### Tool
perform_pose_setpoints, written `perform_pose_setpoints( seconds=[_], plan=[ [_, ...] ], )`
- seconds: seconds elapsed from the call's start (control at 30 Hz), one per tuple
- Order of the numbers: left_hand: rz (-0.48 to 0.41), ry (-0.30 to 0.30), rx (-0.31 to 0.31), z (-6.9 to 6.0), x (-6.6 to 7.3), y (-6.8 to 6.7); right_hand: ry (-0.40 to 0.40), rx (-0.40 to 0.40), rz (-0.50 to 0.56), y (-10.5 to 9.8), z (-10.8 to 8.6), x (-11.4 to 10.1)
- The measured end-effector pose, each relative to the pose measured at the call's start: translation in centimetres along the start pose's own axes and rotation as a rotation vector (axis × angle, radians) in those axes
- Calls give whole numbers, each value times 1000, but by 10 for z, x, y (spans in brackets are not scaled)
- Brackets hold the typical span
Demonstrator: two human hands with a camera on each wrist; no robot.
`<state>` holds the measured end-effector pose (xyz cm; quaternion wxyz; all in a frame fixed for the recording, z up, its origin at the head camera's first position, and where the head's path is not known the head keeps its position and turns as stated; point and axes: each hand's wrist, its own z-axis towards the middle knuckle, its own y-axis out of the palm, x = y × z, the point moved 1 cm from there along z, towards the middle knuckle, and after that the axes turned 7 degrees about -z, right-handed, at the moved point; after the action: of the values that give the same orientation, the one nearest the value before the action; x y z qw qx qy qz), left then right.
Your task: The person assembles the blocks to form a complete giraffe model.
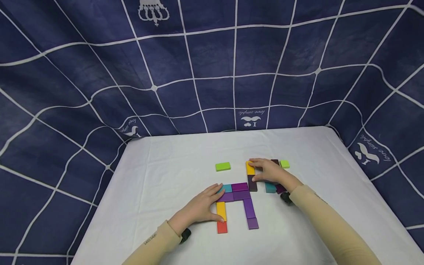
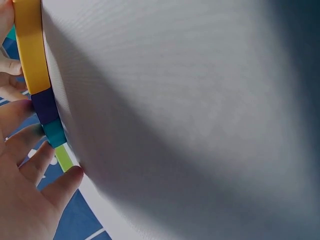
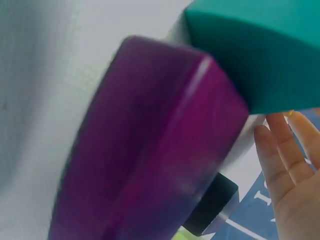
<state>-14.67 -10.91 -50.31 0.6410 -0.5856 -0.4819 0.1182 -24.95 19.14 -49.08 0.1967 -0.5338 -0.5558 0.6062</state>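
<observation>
Flat coloured blocks lie joined in a figure on the white table. My left hand (image 1: 202, 207) spreads over its left side, fingertips at the teal block (image 1: 227, 188) and the purple block (image 1: 225, 197), thumb by the yellow block (image 1: 221, 210) and red block (image 1: 222, 227). In the left wrist view its fingers (image 2: 37, 165) lie fairly straight beside the blocks. At the upper right, my right hand (image 1: 272, 171) touches another yellow block (image 1: 250, 169) with its fingertips. Its thumb is at the dark block (image 1: 252, 183) below. The right wrist view shows straight fingers (image 3: 280, 160).
A lime green block (image 1: 223, 166) lies apart, beyond the figure. Around the right wrist sit a teal block (image 1: 270, 188), a plum block (image 3: 150, 140), a dark block (image 1: 275, 161) and another lime block (image 1: 284, 164). A navy checked curtain (image 1: 212, 92) surrounds the table (image 1: 165, 158).
</observation>
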Motion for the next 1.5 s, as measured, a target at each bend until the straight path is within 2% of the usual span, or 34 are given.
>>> perform_pose_setpoints(
  seconds=[0.1,0.2,0.3,0.43,0.63,0.77,0.93,1.17,1.37,1.5],
  plan=[
    [-4,0,-1,0,0,1,-19,46,41,-6,-1,3],
    [-5,2,-2,0,0,0,-2,113,103,-19,-5,10],
    [-3,3,5,0,0,-1,51,165,140,-36,-11,19],
    [-1,4,4,0,0,-3,119,189,124,-50,-25,30],
    [12,4,-4,0,0,-6,173,190,70,-40,-50,40],
    [12,0,0,-1,-2,-7,164,220,27,-29,-55,44],
    [-9,-9,-1,-2,-3,-5,127,235,-52,-24,-50,45],
    [-4,-1,-6,-2,-3,0,153,112,-192,-27,-35,39],
    [8,8,1,-1,-1,0,199,71,-197,-37,-18,37],
    [10,10,0,-1,0,-1,215,85,-155,-43,-2,31]
  ],
)
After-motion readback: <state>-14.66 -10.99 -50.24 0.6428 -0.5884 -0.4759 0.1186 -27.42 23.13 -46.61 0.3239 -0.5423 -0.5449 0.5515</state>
